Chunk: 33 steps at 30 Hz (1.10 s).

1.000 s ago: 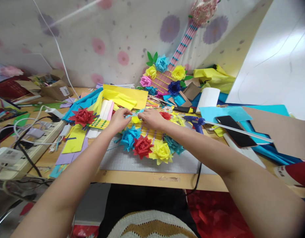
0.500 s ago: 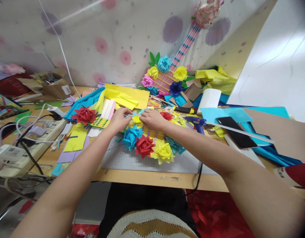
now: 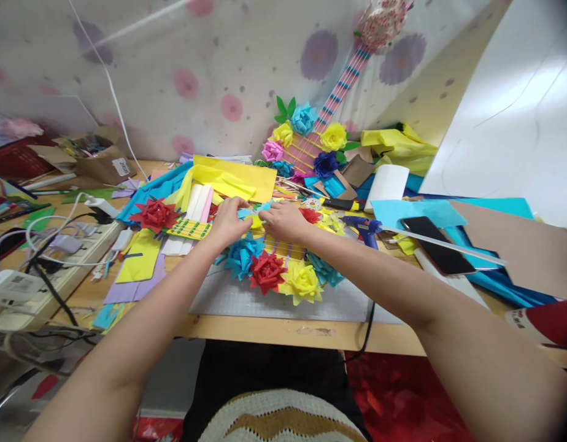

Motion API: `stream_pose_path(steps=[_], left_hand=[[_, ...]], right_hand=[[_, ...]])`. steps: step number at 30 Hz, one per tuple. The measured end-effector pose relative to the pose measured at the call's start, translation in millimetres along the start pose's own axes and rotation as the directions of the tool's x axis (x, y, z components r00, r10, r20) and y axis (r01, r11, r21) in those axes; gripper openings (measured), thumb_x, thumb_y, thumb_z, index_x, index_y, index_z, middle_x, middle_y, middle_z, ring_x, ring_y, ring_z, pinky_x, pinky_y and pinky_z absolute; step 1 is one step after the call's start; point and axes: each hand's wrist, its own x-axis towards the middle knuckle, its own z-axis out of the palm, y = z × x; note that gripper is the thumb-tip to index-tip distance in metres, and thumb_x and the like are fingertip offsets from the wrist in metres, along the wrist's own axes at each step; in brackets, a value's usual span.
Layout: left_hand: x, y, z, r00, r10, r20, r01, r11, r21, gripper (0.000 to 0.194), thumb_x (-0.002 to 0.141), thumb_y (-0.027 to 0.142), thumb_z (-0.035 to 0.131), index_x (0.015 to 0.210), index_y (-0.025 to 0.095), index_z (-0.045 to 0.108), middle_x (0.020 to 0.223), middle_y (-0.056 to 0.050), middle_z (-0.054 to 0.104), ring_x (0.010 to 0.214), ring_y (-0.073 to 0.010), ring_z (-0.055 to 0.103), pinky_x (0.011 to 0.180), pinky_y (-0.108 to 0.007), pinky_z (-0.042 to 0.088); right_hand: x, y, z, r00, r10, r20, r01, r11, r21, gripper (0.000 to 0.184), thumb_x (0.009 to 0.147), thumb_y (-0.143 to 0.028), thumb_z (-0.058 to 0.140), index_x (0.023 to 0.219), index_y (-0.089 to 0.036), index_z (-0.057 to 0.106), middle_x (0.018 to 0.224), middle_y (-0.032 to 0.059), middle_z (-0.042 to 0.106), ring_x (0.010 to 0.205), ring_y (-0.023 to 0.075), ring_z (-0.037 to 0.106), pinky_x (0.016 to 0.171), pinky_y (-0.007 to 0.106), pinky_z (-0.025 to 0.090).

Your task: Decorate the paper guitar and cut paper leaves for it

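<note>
A yellow paper guitar (image 3: 290, 250) lies on the grey mat, rimmed with paper flowers. My left hand (image 3: 231, 222) is at its left upper side, thumb and fingers curled around the edge of a light blue and yellow paper flower (image 3: 256, 220). From the right, my right hand (image 3: 282, 221) pinches the same flower, its fingertips partly hidden. Below the hands sit a blue flower (image 3: 244, 255), a red flower (image 3: 267, 272) and a yellow flower (image 3: 302, 282). The guitar's neck (image 3: 190, 228) runs left to a red flower (image 3: 153, 215).
A blue glue gun (image 3: 367, 228) with a long glue stick lies right of the guitar, near a black phone (image 3: 437, 245). A pink paper guitar (image 3: 306, 150) leans on the back wall. At left are a power strip (image 3: 76, 270) with cables and a cardboard box (image 3: 97, 156).
My left hand has shifted slightly right and turned, its thumb now lower beside the flower. My right hand stays almost where it was. The view has drifted a little.
</note>
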Motion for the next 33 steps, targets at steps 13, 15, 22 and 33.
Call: stream_pose_path(steps=[13, 15, 22, 33], left_hand=[[3, -18, -5.6, 0.998, -0.055, -0.035, 0.053, 0.997, -0.048, 0.02, 0.064, 0.02, 0.055, 0.084, 0.018, 0.056, 0.09, -0.005, 0.059, 0.089, -0.0185, 0.053, 0.082, -0.032, 0.044], [3, -18, -7.6, 0.998, -0.056, -0.031, 0.055, 0.997, -0.046, 0.019, 0.064, 0.02, 0.055, 0.083, 0.018, 0.057, 0.089, -0.005, 0.059, 0.088, -0.0185, 0.053, 0.081, -0.032, 0.044], [1, -19, -11.7, 0.997, -0.062, -0.037, 0.061, 0.998, -0.031, 0.019, 0.065, 0.02, 0.054, 0.083, 0.018, 0.058, 0.088, -0.005, 0.059, 0.085, -0.0183, 0.053, 0.08, -0.032, 0.044], [2, -16, -11.5, 0.999, -0.039, -0.031, 0.038, 0.999, -0.03, 0.017, 0.065, 0.021, 0.054, 0.081, 0.018, 0.059, 0.086, -0.005, 0.06, 0.085, -0.0186, 0.054, 0.08, -0.031, 0.044]], right_hand=[[15, -18, -6, 0.775, 0.522, 0.357, -0.63, 0.683, 0.368, 0.031, 0.066, -0.017, 0.059, 0.094, -0.019, 0.045, 0.087, 0.0058, 0.065, 0.071, 0.0174, 0.059, 0.055, 0.025, 0.04], [18, -18, -1, 0.759, 0.54, 0.364, -0.651, 0.647, 0.397, 0.031, 0.065, -0.018, 0.061, 0.092, -0.019, 0.046, 0.087, 0.0059, 0.065, 0.071, 0.0174, 0.059, 0.055, 0.025, 0.041], [19, -14, 12, 0.75, 0.558, 0.355, -0.66, 0.596, 0.458, 0.031, 0.062, -0.022, 0.064, 0.088, -0.02, 0.047, 0.086, 0.0047, 0.065, 0.071, 0.0167, 0.059, 0.054, 0.024, 0.042], [16, -20, -3, 0.752, 0.541, 0.377, -0.66, 0.618, 0.427, 0.036, 0.064, -0.009, 0.056, 0.098, -0.018, 0.045, 0.093, 0.0076, 0.066, 0.077, 0.0175, 0.06, 0.058, 0.024, 0.041]])
